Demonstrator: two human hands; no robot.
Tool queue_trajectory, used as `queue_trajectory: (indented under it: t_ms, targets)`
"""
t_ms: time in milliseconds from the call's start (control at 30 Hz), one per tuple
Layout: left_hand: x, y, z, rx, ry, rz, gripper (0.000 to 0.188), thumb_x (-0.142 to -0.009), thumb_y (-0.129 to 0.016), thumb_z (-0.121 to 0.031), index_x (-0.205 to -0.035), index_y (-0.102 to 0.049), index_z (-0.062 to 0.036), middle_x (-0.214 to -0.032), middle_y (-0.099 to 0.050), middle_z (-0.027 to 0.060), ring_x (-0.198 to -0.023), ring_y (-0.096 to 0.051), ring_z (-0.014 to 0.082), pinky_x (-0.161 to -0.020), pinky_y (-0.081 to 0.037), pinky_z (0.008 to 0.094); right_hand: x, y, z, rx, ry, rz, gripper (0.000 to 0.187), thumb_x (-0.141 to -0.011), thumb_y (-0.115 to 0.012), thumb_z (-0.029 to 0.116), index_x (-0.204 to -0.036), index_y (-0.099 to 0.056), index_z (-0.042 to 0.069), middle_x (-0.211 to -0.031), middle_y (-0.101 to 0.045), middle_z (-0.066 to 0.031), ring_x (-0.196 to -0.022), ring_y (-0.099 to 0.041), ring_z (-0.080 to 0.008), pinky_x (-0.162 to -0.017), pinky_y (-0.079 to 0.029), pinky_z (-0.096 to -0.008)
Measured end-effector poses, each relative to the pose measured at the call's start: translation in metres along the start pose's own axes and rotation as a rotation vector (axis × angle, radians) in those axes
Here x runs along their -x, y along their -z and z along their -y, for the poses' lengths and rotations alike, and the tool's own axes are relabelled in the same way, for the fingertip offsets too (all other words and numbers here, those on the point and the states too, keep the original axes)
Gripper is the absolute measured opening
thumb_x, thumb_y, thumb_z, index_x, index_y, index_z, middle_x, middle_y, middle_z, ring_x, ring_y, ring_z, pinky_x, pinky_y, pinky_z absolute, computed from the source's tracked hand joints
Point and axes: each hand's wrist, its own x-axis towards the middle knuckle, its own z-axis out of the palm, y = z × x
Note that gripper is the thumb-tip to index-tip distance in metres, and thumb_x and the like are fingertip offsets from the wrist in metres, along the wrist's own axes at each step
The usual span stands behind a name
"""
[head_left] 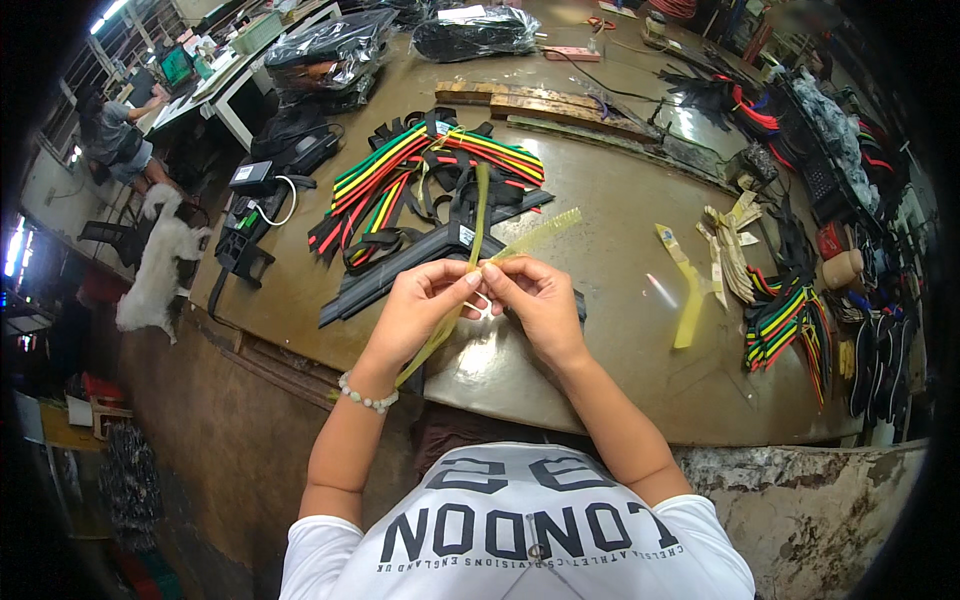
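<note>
Both my hands meet over the near edge of the table, fingertips pinched together. Between the thumb and fingers of my left hand (430, 300) runs a thin, see-through yellow plastic strip (482, 215); its lower length hangs past my wrist. My right hand (540, 305) pinches the same yellow material, and a wider end with a ridged edge sticks out above it. A small white loop shows below my fingertips; I cannot tell what it is. Just beyond my hands lie long black flat strips (385, 278) and a tied bundle of black, red, yellow and green striped straps (395, 165).
Yellow strip pieces (690, 300) and another striped strap bundle (778, 330) lie right. A black device with a white cable (250, 205) sits left. Wooden bars (560, 105) and plastic-wrapped packs (475, 35) are farther back. A person (110, 130) and a white furry animal (160, 260) are far left.
</note>
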Motion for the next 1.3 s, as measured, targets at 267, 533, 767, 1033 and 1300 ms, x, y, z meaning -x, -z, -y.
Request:
queue_trajectory:
  t_ms: [267, 533, 767, 1033, 1300]
  targets:
    - [-0.001, 0.001, 0.003, -0.373, -0.137, -0.092, 0.022, -0.087, -0.072, -0.014, -0.099, -0.07, 0.0037, -0.082, -0.069, 0.0044, -0.071, -0.064, 0.0087, -0.065, -0.054, 0.0231, 0.0, 0.016, 0.007, 0.114, -0.182, 0.042, 0.023, -0.09, -0.071, 0.019, -0.097, -0.069, -0.002, -0.082, -0.067, -0.0055, -0.061, -0.058, -0.0081, -0.057, -0.047, -0.0216]
    - [-0.003, 0.003, 0.005, -0.085, -0.011, -0.055, 0.02, -0.088, -0.071, -0.014, -0.097, -0.069, 0.0039, -0.085, -0.069, 0.006, -0.073, -0.065, 0.0093, -0.068, -0.056, 0.0236, 0.003, 0.012, 0.008, 0.106, -0.158, 0.066, 0.022, -0.09, -0.068, 0.015, -0.103, -0.067, -0.004, -0.09, -0.067, -0.0073, -0.072, -0.061, -0.01, -0.061, -0.052, -0.0236]
    - [0.006, 0.005, 0.007, -0.144, -0.03, -0.088, 0.019, -0.086, -0.073, -0.011, -0.097, -0.071, 0.004, -0.084, -0.07, 0.0068, -0.073, -0.065, 0.0087, -0.067, -0.053, 0.0222, 0.006, 0.006, 0.003, 0.073, -0.184, 0.024, 0.021, -0.091, -0.067, 0.013, -0.101, -0.066, -0.005, -0.09, -0.067, -0.0083, -0.075, -0.063, -0.0115, -0.063, -0.055, -0.0251]
    - [0.007, 0.005, 0.014, -0.04, -0.067, -0.076, 0.018, -0.088, -0.072, -0.013, -0.095, -0.069, 0.0026, -0.084, -0.069, 0.0057, -0.072, -0.064, 0.0089, -0.065, -0.054, 0.0235, 0.011, 0.002, -0.001, 0.094, -0.176, 0.115, 0.017, -0.096, -0.059, 0.013, -0.106, -0.059, -0.001, -0.09, -0.063, -0.005, -0.075, -0.06, -0.0107, -0.07, -0.05, -0.0247]
    - [0.002, 0.013, 0.022, 0.297, 0.001, 0.114, 0.013, -0.095, -0.06, -0.015, -0.1, -0.061, -0.0032, -0.098, -0.064, 0.0061, -0.086, -0.063, 0.0154, -0.079, -0.051, 0.0295, 0.009, 0.011, 0.005, -0.14, -0.279, 0.332, 0.019, -0.1, -0.053, 0.019, -0.109, -0.056, 0.003, -0.098, -0.059, -0.0041, -0.086, -0.057, -0.011, -0.078, -0.048, -0.027]
